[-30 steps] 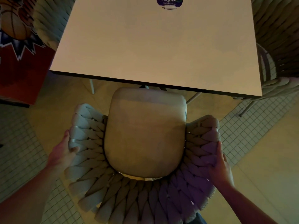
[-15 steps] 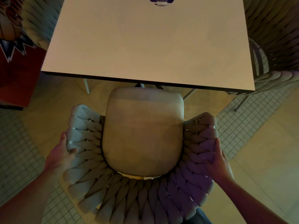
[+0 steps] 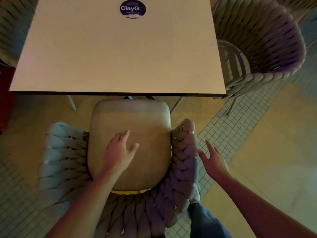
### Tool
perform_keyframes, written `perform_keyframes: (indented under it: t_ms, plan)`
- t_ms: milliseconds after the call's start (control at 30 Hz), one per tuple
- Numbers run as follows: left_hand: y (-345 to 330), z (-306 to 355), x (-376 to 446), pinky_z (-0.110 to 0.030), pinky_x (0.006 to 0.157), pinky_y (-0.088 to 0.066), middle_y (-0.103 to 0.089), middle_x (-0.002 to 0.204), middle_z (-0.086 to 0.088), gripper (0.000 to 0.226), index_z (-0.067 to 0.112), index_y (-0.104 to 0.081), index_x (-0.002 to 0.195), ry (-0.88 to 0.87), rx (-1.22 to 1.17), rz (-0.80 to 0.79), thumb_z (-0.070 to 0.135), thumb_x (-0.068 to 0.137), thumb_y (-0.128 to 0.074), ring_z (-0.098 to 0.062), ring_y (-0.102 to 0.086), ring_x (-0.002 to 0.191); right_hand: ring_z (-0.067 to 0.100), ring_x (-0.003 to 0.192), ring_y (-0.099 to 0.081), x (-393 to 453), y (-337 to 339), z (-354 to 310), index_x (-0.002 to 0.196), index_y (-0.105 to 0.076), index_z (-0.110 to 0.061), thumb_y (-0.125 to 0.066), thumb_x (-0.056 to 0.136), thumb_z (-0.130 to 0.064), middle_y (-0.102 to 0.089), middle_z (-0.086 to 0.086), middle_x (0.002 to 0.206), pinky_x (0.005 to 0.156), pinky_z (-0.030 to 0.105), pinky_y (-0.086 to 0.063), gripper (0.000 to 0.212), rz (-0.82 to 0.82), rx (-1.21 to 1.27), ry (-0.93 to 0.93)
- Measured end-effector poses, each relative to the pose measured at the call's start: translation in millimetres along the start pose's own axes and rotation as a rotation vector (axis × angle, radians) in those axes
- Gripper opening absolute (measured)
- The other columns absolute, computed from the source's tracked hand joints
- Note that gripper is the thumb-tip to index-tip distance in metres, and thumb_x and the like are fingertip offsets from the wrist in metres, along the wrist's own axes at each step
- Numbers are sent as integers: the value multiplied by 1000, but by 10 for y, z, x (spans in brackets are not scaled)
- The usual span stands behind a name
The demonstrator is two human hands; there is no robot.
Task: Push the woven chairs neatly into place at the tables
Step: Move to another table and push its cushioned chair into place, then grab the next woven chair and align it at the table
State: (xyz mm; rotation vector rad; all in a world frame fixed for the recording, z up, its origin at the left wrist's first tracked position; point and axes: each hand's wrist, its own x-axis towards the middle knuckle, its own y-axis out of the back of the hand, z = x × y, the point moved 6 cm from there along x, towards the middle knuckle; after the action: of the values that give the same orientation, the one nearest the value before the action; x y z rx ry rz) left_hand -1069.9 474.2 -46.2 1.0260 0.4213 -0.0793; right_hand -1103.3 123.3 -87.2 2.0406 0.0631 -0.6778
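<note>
A woven chair (image 3: 63, 157) with a thick braided back and a beige seat cushion (image 3: 137, 124) stands right below me, its seat front just at the near edge of the square pale table (image 3: 109, 54). My left hand (image 3: 118, 152) hovers over the cushion, fingers spread, holding nothing. My right hand (image 3: 213, 160) is open in the air just right of the chair's right arm, off the weave. A second woven chair (image 3: 264, 42) stands at the table's right side.
A round purple sticker (image 3: 133, 8) lies on the tabletop's far part. Another woven chair (image 3: 10, 26) shows at the far left. A red panel (image 3: 5, 97) stands on the left. My jeans leg (image 3: 204, 222) is behind the chair. Floor is beige with bands of small white tiles.
Both hands have let go of the chair's woven back. The left hand moved inward over the cushion, the right moved off to the right. The chair sits about where it was.
</note>
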Motion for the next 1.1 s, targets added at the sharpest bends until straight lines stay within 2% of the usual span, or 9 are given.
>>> perform_keyframes:
  t_ms: [133, 333, 400, 600, 733, 800, 900, 1000, 1100]
  plan:
    - [-245, 813, -50, -36, 105, -39, -47, 140, -2, 56, 20, -48, 139, -23, -120, -56, 44, 89, -57, -21, -45, 130, 26, 127, -51, 189, 445, 217, 148, -29, -28, -36, 91, -62, -42, 5, 150, 95, 40, -44, 67, 0, 50, 47]
    - [-765, 2025, -161, -28, 100, -37, -54, 134, -3, 49, 19, -55, 132, -5, -171, -103, 41, 88, -59, -19, -51, 125, 22, 122, -55, 525, 1415, 1119, 147, -28, -34, -35, 86, -68, -41, 0, 151, 93, 37, -46, 70, -69, 73, 173]
    - [-958, 2411, -164, -29, 98, -40, -56, 133, -6, 48, 17, -56, 131, 44, -178, -100, 40, 89, -59, -20, -53, 122, 21, 121, -55, 660, 1848, 1549, 146, -29, -34, -38, 86, -66, -43, -1, 149, 91, 36, -45, 69, -92, 58, 191]
    - [-1513, 3629, -1, -40, 106, -40, -55, 138, -9, 46, 16, -55, 132, 70, -244, -148, 31, 88, -64, -22, -52, 127, 24, 114, -58, 1112, 2911, 2265, 146, -32, -28, -46, 89, -58, -43, -1, 148, 95, 38, -46, 66, -96, 31, 211]
    - [-1896, 4462, 467, -33, 99, -42, -53, 138, -4, 49, 23, -51, 135, 69, -321, -170, 38, 90, -60, -18, -51, 126, 21, 122, -54, 1816, 3396, 2273, 147, -32, -28, -49, 90, -54, -43, 0, 148, 98, 37, -45, 65, -95, 41, 256]
    - [-2089, 4747, 737, -33, 97, -43, -53, 138, -4, 48, 23, -51, 135, 136, -407, -198, 39, 90, -58, -17, -52, 123, 18, 125, -51, 2222, 3608, 2210, 146, -32, -31, -50, 88, -54, -43, -3, 147, 97, 35, -45, 65, -91, 31, 285]
    - [-2304, 5106, 1208, -32, 96, -44, -53, 138, -8, 47, 17, -50, 135, 255, -568, -151, 35, 92, -57, -21, -54, 121, 17, 123, -52, 2877, 4038, 2124, 144, -33, -33, -51, 88, -55, -48, -4, 143, 89, 33, -47, 63, -49, -25, 353]
    - [-2408, 5396, 1701, -30, 92, -43, -55, 136, -11, 46, 12, -51, 134, 348, -678, -104, 32, 93, -56, -21, -56, 117, 19, 115, -57, 3557, 4638, 2015, 134, -44, -34, -53, 88, -49, -56, -4, 131, 76, 30, -41, 49, 14, -23, 364]
    - [-2360, 5520, 1881, -27, 86, -40, -57, 128, -5, 45, 11, -52, 133, 441, -695, -22, 33, 93, -55, -13, -54, 103, 20, 110, -58, 4125, 5079, 1847, 124, -51, -38, -56, 87, -41, -58, -6, 121, 74, 25, -36, 37, -27, 4, 382]
